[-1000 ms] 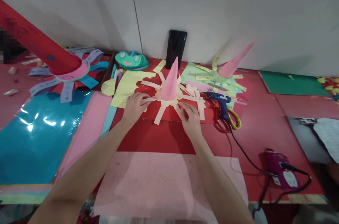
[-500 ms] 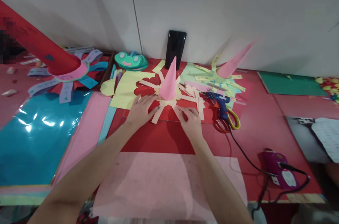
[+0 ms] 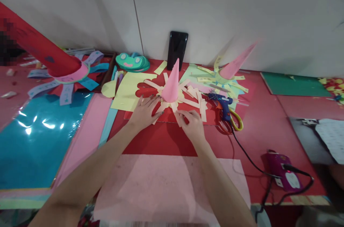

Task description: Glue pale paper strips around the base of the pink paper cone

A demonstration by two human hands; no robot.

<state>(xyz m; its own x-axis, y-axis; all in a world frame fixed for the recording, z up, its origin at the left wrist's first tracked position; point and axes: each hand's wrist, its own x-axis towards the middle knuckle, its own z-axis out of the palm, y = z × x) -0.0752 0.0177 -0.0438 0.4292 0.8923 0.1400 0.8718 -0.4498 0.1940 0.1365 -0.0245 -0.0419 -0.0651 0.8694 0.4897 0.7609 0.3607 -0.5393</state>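
A pink paper cone [image 3: 171, 85] stands upright on a pale yellow scalloped base with pale strips spreading out around it, over a red scalloped paper [image 3: 145, 90]. My left hand [image 3: 143, 112] lies to the left of the cone, fingers spread over the base and a front-left strip. My right hand [image 3: 191, 122] pinches a front strip [image 3: 176, 112] between thumb and fingers, just below the cone. Loose pale strips [image 3: 202, 107] lie in a pile to the right, near a blue glue gun [image 3: 224, 107].
A black phone [image 3: 177, 49] leans on the wall. Yellow-handled scissors [image 3: 237, 119] lie beside the glue gun, whose cord runs to a purple power box [image 3: 284, 169]. Another pink cone [image 3: 236, 64] is at back right. A red tube [image 3: 53, 55] and blue sheet [image 3: 40, 137] are left.
The cone's base with its strips has turned slightly, and the front strip has shifted left. My right hand has moved a little left with it. My left hand stays about where it was.
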